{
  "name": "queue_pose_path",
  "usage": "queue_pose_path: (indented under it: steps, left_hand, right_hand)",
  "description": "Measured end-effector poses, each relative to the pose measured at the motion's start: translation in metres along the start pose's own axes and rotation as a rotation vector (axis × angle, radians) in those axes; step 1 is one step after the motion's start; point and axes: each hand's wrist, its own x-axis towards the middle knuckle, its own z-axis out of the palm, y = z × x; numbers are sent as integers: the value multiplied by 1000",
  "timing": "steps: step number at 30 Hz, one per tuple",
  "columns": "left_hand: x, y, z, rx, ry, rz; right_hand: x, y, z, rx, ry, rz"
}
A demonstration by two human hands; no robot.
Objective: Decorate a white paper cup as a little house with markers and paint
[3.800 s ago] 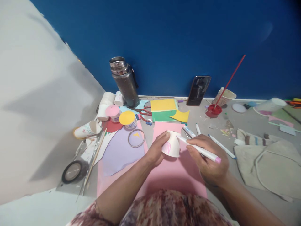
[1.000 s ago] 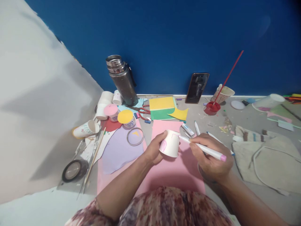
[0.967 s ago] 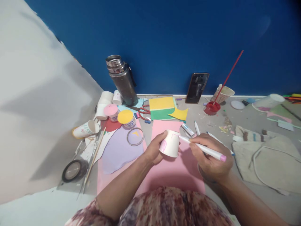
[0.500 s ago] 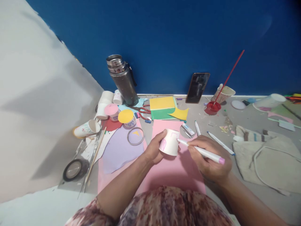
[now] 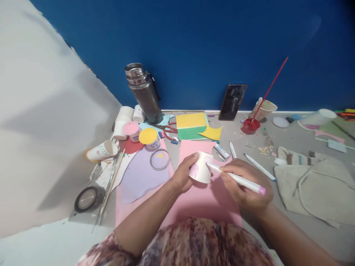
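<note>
Upside down in my left hand [image 5: 185, 173] is a white paper cup [image 5: 200, 174], its wider rim facing down. The thumb lies along its left side and fingertips show at its right. Pink lines mark the cup: an arch low on the left and a squarish outline higher up. My right hand [image 5: 248, 186] is closed round a white marker [image 5: 242, 181] with a pink end, whose tip touches the cup by the squarish outline. Pink paper [image 5: 208, 205] lies beneath both hands. A lilac paper piece [image 5: 141, 177] with a tape ring [image 5: 160, 159] is to their left.
A steel flask [image 5: 144, 94] and a phone [image 5: 233, 102] stand along the blue wall. At back right is a red paint pot [image 5: 250, 126] with a brush in it. More paper cups [image 5: 102, 150] lie left; a cloth bag [image 5: 313, 184] lies right, near a blue-ended marker [image 5: 260, 167].
The marker tip has moved left and slightly up on the cup's side. The squarish pink outline has gained lines. The cup has shifted and turned slightly rightward.
</note>
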Motion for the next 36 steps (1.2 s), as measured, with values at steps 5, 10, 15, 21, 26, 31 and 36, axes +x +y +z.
queue_pose_path:
  steps: [5,10,15,21,26,31,36]
  left_hand:
    - [0,-1,1,27,-22,40]
    - [0,-2,0,1,-37,25]
    - [0,-4,-2,-25,-50,-40]
    - [-1,-2,-2,-52,-49,-75]
    - [-2,0,0,-85,-73,-85]
    - [-2,0,-1,-94,-84,-94]
    - [-3,1,0,-78,-70,-92]
  right_hand:
    - [-2,1,3,3,-6,-31]
    - [-2,-1,4,-8,4,-29]
    - [-1,-3,0,-18,-16,4]
    - [-2,-4,-3,-23,2,24]
    - [-1,-5,-5,-28,10,41]
    - [-5,-3,-6,-34,0,63]
    - [-16,4,-5,0,69,118]
